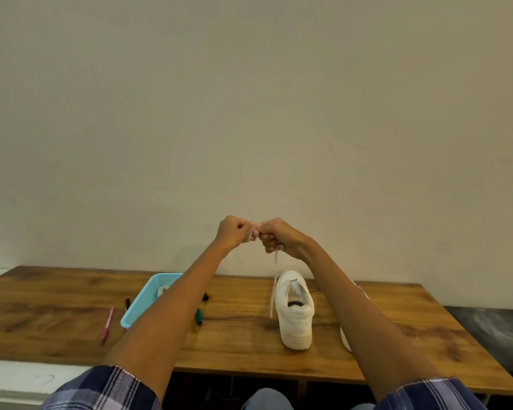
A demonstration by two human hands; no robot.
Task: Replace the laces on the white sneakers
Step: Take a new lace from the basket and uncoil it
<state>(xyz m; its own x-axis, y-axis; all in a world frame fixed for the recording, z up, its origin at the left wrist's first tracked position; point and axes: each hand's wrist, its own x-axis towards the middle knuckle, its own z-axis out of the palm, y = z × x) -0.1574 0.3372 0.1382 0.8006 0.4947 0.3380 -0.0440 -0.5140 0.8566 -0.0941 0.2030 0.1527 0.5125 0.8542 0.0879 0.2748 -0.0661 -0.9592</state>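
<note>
White lace (276,270) pinched between both hands' curled fingers (267,235), dangling beside the sneaker (294,309).

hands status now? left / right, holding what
Left hand: closed, fingers pinching the bunched end of the white lace.
Right hand: closed, gripping the same lace, which hangs down beside the sneaker.
</note>
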